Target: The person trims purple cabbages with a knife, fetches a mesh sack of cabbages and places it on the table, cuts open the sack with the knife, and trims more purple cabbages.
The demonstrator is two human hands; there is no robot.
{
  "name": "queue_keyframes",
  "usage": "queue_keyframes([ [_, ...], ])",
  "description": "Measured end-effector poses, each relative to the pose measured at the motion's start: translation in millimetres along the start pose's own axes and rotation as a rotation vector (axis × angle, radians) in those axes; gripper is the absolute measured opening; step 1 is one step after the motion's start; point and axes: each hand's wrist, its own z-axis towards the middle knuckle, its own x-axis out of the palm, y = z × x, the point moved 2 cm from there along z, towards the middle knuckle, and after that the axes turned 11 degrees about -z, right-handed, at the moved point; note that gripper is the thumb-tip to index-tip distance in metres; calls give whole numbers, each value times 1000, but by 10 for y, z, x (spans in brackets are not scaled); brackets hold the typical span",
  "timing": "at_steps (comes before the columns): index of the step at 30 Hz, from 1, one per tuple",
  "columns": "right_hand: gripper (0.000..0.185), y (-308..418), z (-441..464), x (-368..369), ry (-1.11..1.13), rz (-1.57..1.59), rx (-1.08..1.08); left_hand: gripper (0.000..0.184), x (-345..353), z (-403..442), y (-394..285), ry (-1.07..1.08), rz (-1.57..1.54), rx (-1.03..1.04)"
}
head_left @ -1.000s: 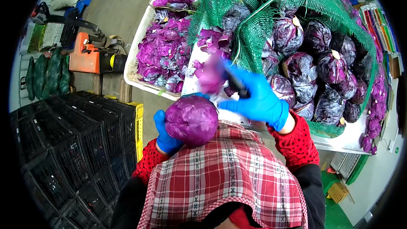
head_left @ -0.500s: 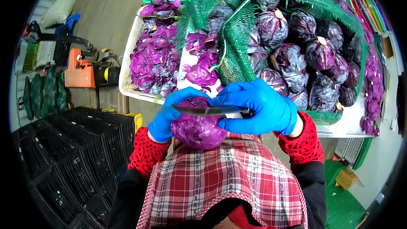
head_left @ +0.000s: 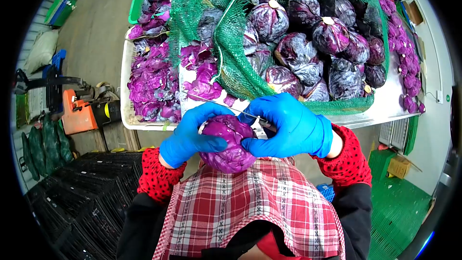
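Observation:
Between my gloved hands, close to the checked apron (head_left: pixel 260 188), is a purple cabbage (head_left: pixel 230 156). My left hand (head_left: pixel 190 137) is wrapped round its left side, the thumb lying across the front. My right hand (head_left: pixel 291 127) grips a knife (head_left: pixel 225 106), its thin blade seen nearly edge-on and slanting up to the left above the cabbage. The right thumb touches the cabbage's right side. The knife's handle is mostly hidden by the fingers. Just beyond the hands, a green mesh bag (head_left: pixel 245 79) lies open, with several darker, untrimmed cabbages (head_left: pixel 332 36) in it.
A white tub (head_left: pixel 126 82) full of loose purple leaves stands at the left of the metal table (head_left: pixel 385 108). Smaller purple cabbages (head_left: pixel 409 62) line the table's right side. An orange-headed machine (head_left: pixel 79 113) and black crates (head_left: pixel 91 188) are at my left.
The knife has turned from broadside across the cabbage to nearly edge-on, its tip now up and left. My left thumb has come across the cabbage's front. The whole view has shifted.

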Motion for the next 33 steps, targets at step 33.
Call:
queue_keyframes([
  [33, 74, -924, -981, -135, 64, 586, -49, 75, 1526, 166, 596, -505, -759, 168],
])
